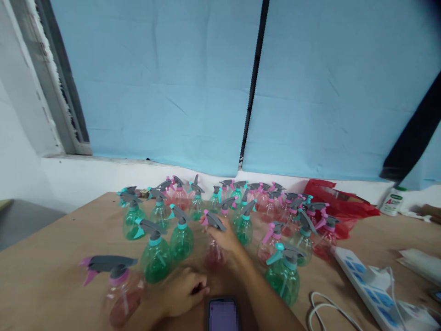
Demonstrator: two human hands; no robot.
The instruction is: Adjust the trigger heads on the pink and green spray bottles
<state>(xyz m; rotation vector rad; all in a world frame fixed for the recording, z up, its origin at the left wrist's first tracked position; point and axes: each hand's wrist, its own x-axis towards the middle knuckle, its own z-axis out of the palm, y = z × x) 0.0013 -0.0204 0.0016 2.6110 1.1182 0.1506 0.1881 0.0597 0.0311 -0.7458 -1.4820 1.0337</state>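
My right hand (223, 234) is wrapped round a pink spray bottle (216, 255) with a grey and pink trigger head, in the middle of the table. My left hand (186, 290) rests nearer to me, its fingers curled into a loose fist with nothing visible in it. Left of it stands another pink spray bottle (124, 294), blurred. A green spray bottle (155, 259) is just beyond my left hand, and a second green spray bottle (181, 241) stands behind that one. To the right of my right forearm is a green spray bottle (283, 278) with a turquoise nozzle.
Several more green and pink spray bottles (268, 209) crowd the back of the wooden table (69, 243). A phone (223, 315) lies at the front edge. On the right are a power strip (365, 285), a white cable (330, 303), a red plastic bag (344, 207) and a white bottle (393, 201).
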